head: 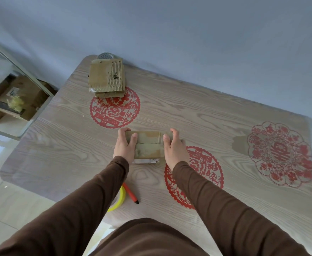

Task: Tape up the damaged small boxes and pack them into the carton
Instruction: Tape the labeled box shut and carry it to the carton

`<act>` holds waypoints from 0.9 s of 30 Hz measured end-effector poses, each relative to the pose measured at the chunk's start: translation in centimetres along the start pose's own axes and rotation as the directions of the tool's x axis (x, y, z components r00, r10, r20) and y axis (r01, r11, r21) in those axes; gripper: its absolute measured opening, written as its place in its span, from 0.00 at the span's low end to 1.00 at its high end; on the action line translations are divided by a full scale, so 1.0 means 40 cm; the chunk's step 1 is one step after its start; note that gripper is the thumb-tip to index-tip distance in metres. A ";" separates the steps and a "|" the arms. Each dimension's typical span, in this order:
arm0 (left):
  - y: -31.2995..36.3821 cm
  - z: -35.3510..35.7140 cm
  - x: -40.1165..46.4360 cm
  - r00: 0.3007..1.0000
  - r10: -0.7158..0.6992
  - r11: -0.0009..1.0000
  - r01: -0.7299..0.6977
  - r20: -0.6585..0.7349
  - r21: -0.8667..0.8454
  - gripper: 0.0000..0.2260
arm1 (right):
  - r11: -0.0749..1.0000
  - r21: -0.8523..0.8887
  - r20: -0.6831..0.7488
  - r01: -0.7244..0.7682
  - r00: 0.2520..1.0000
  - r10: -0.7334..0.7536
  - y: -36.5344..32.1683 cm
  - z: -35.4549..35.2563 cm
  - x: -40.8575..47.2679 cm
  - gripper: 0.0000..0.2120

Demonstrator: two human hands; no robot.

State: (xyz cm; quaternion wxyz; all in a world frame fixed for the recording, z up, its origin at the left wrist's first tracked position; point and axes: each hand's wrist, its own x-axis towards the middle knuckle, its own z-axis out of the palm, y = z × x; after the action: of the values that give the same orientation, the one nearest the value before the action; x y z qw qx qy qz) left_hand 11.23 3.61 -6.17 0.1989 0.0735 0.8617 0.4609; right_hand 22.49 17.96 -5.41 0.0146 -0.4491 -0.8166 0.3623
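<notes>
At the far left edge of the frame, beyond the table (63, 145), a lower shelf holds brown cartons (22, 97) with something yellowish among them. Up in the upper left of the table lies a worn cardboard box (106, 75), torn and ragged along its near edge, with a round grey meshed object (105, 56) just behind it. Its near edge overlaps a red paper-cut roundel (114, 108).

Lower left of centre, a yellow tape roll (119, 200) shows partly from under the left sleeve, and a red pen (131, 194) lies just beside it.

Near the middle of the frame sits the small box (147, 145), flat on the table, its top flaps meeting along a seam that runs left to right. The left hand (124, 145) grips its left end: thumb laid on the top, fingers curled over the far corner. The right hand (172, 145) clasps the right end the same way, thumb on top, fingers wrapped over the far edge. So the box lies between the two palms, held from both ends.

Right of the hands is a second red roundel (203, 169), and near the right edge a paler flower-shaped one (280, 154).
</notes>
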 end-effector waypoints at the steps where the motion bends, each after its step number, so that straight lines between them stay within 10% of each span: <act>1: 0.014 -0.011 -0.003 1.000 -0.014 0.997 0.014 0.004 -0.077 0.09 | 0.999 0.040 0.007 0.012 1.000 -0.012 -0.003 -0.010 0.002 0.22; 7: 0.043 -0.037 -0.015 0.981 0.193 0.970 -0.185 0.033 -0.157 0.05 | 0.883 0.400 -0.145 0.246 0.968 -0.205 0.015 -0.054 -0.014 0.12; 13: -0.041 -0.035 -0.040 0.955 0.190 0.982 -0.190 0.229 -0.022 0.34 | 0.923 0.307 0.045 0.233 0.965 -0.258 0.104 -0.030 -0.051 0.27; 20: -0.018 0.032 -0.015 0.915 0.349 0.733 -0.400 0.202 0.550 0.33 | 0.775 -0.359 0.239 0.520 0.854 -0.462 0.067 -0.027 0.023 0.33; 27: -0.040 0.071 -0.002 0.905 0.362 0.626 -0.414 0.223 0.661 0.34 | 0.695 -0.457 0.278 0.555 0.831 -0.482 0.084 0.012 0.049 0.35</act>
State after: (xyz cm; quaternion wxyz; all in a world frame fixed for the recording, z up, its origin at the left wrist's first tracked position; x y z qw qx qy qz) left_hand 12.53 4.85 -8.88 0.0818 0.3423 0.9266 0.1322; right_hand 23.59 20.27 -8.38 -0.0612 -0.1609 -0.9752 0.1389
